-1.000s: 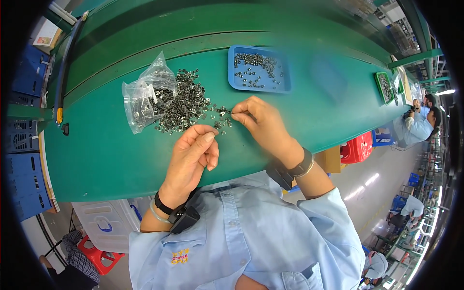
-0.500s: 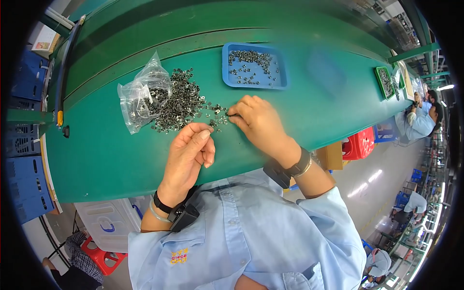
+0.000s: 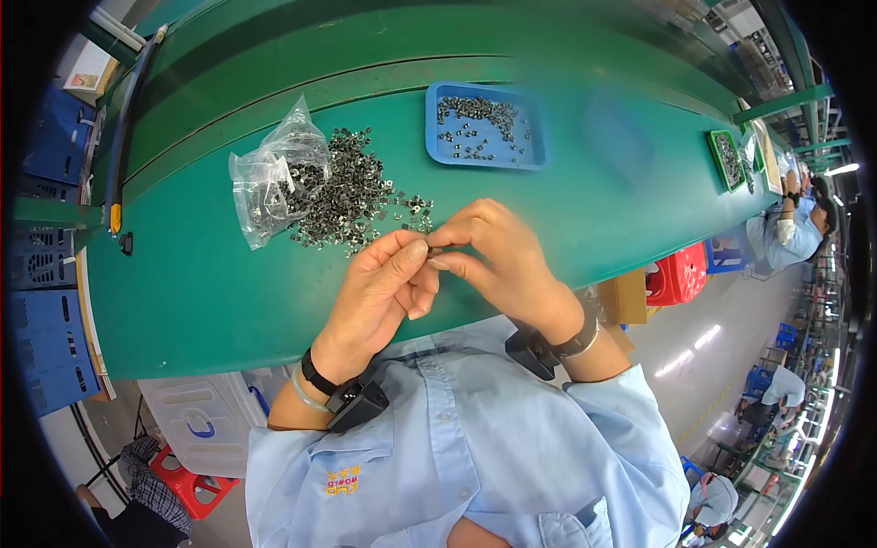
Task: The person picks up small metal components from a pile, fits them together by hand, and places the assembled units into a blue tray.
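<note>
My left hand and my right hand meet above the green worktop, just in front of the pile, their thumbs and forefingers pinched and fingertips touching. A small dark metal part shows between the fingertips, at the right thumb and forefinger. Whatever the left pinch holds is hidden by its thumb. Beyond my left hand lies a heap of small dark and silvery metal parts, spilling out of a clear plastic bag. A few loose ones lie by its right edge, close to my fingers.
A blue tray with similar small parts stands beyond my right hand. At the far right of the worktop is a green tray of parts. A red stool and a cardboard box stand below the edge. People sit farther right.
My right hand has come back from the loose parts at the pile's edge toward me, with a small part in its pinch. The left hand has shifted right, and the fingertips now meet.
</note>
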Available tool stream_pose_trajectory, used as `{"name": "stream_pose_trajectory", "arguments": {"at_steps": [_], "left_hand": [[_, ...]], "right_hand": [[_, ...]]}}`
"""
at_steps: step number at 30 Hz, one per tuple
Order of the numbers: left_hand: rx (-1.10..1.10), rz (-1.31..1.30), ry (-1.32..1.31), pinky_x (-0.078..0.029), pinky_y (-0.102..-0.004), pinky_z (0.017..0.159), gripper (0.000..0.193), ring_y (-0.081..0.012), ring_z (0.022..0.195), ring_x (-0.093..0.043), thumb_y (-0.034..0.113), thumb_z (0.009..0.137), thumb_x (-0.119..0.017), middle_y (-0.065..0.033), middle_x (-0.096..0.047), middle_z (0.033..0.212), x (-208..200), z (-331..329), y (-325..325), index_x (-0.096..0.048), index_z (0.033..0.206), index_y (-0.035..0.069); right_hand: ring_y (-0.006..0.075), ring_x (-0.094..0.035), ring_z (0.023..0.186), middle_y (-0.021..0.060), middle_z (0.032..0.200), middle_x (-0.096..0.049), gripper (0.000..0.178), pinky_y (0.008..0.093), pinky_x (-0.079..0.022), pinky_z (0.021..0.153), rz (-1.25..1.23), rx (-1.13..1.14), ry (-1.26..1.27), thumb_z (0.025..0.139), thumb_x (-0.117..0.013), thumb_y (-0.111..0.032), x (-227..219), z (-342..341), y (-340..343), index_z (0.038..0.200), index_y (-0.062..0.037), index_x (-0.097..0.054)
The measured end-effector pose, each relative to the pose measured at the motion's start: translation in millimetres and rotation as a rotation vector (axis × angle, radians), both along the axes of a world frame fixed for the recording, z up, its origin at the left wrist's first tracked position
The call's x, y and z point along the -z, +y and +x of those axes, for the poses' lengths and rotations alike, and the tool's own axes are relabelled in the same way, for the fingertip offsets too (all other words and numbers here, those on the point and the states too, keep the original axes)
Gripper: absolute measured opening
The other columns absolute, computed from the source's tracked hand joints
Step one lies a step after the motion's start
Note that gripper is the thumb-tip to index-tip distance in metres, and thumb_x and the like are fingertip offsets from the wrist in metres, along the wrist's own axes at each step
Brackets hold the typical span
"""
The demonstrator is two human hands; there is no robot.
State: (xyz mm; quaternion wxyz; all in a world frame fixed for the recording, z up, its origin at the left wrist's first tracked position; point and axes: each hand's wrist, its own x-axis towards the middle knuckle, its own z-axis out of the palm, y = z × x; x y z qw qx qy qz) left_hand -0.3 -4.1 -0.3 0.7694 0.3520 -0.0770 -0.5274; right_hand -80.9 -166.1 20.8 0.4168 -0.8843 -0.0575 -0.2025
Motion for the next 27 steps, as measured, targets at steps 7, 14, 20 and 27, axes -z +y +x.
{"name": "stream_pose_trajectory", "arguments": {"at_steps": [7, 14, 20, 27], "left_hand": [[-0.027, 0.022, -0.039, -0.039, -0.0209, 0.047, 0.026, -0.0098, 0.054, -0.052, 0.024, 0.097, -0.049, -0.0062, -0.059, 0.070, -3.1, -3.8, 0.3, -0.056, 0.103, 0.000], [-0.054, 0.040, -0.017, -0.040, -0.0209, 0.047, 0.024, -0.0103, 0.055, -0.052, 0.023, 0.097, -0.050, -0.0073, -0.061, 0.074, -8.5, -7.3, 0.7, -0.057, 0.103, 0.001], [-0.051, 0.038, -0.035, -0.040, -0.0208, 0.047, 0.020, -0.0099, 0.055, -0.052, 0.020, 0.094, -0.055, -0.0061, -0.061, 0.074, -6.8, -5.6, 2.9, -0.057, 0.103, 0.001], [-0.009, 0.081, -0.091, -0.039, -0.0201, 0.047, 0.018, -0.0084, 0.055, -0.051, 0.019, 0.094, -0.056, -0.0048, -0.059, 0.071, -10.3, -2.1, 3.4, -0.057, 0.100, 0.002]], "right_hand": [[0.0248, -0.056, 0.083, 0.0059, 0.090, -0.059, 0.023, 0.0343, -0.046, 0.071, 0.068, 0.142, -0.073, 0.073, -0.072, -0.004, 3.1, -2.6, 10.8, 0.094, -0.0080, -0.062], [0.0242, -0.056, 0.083, 0.0050, 0.090, -0.059, 0.025, 0.0341, -0.045, 0.071, -0.049, 0.149, -0.166, 0.072, -0.072, -0.004, 4.1, -6.1, 8.1, 0.093, -0.0097, -0.060], [0.0237, -0.056, 0.082, 0.0046, 0.091, -0.060, 0.026, 0.0340, -0.044, 0.071, -0.016, 0.117, -0.134, 0.073, -0.072, -0.006, 8.7, -9.4, 9.5, 0.094, -0.0104, -0.059], [0.0236, -0.056, 0.081, 0.0041, 0.089, -0.060, 0.024, 0.0339, -0.044, 0.071, 0.001, 0.104, -0.103, 0.073, -0.072, -0.006, 2.8, -12.0, 8.9, 0.093, -0.0100, -0.060]]}}
